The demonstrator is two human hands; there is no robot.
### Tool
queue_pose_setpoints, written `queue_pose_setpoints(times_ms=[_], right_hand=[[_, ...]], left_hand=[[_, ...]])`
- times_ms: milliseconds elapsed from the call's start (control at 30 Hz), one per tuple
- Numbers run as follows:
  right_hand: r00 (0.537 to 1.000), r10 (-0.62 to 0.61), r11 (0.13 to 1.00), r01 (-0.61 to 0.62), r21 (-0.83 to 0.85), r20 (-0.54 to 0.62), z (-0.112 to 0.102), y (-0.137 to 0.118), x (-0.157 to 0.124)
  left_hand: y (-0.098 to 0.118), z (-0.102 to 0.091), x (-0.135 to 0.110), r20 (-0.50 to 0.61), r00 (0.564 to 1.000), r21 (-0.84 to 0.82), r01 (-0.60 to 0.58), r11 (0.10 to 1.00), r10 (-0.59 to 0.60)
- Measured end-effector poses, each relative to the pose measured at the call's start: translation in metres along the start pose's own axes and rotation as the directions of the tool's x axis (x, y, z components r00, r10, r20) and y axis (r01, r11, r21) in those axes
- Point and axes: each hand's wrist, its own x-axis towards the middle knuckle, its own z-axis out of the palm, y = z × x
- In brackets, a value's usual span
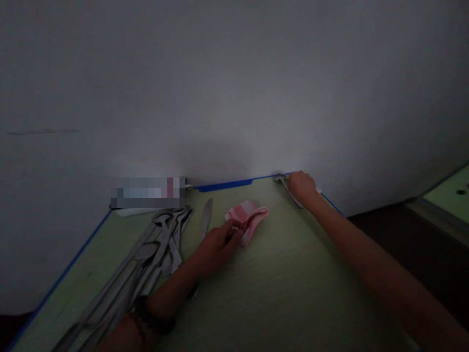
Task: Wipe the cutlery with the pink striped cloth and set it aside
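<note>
My left hand (221, 244), a dark band at its wrist, pinches the near left edge of a crumpled pink-and-white checked cloth (246, 211) on the table. A table knife (206, 217) lies just left of that hand, partly hidden by it. At the far right corner of the table, my right hand (302, 187) is closed, its fingertips out of sight. Metal cutlery (280, 178) lies beside and under this hand. Whatever its fingers hold is hidden.
A pile of spoons and other metal utensils (146, 252) covers the table's left part. Behind it stands a blurred-out box (148, 192). The pale green table (264, 293) has blue edging and meets a grey wall (234, 98). Another pale green surface (449, 195) is at the right.
</note>
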Motion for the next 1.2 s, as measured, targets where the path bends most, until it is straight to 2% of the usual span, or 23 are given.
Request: queue_pose_setpoints(times_ms=[133,267,667,1033,1100,1200], right_hand=[[0.997,-0.065,0.996,0.068,-0.051,0.052,0.005,-0.005,0.004],[0.994,-0.103,0.992,0.106,-0.073,0.045,0.01,-0.007,0.003],[0.995,-0.08,0.992,0.085,-0.095,0.052,0.015,-0.012,0.01],[0.996,-0.073,0.994,0.076,-0.074,0.044,0.016,-0.013,0.002],[0.997,-0.073,0.996,0.073,-0.05,-0.015,0.011,-0.014,-0.005],[0.974,-0.123,0.992,0.125,0.001,-0.189,0.001,-0.021,-0.028]], left_hand=[[0.0,0.0,0.0,-0.009,1.0,-0.014,-0.023,1.0,0.023],[-0.001,0.0,0.0,-0.008,1.0,-0.012,-0.023,1.0,0.023],[0.0,-0.001,0.0,0.015,0.999,0.002,-0.034,0.999,0.034],[-0.002,0.001,0.0,-0.007,0.999,0.022,-0.045,0.999,0.045],[-0.002,0.001,0.0,-0.013,0.999,0.012,-0.047,0.999,0.047],[-0.002,0.0,0.001,-0.015,0.999,-0.015,-0.051,0.999,0.051]])
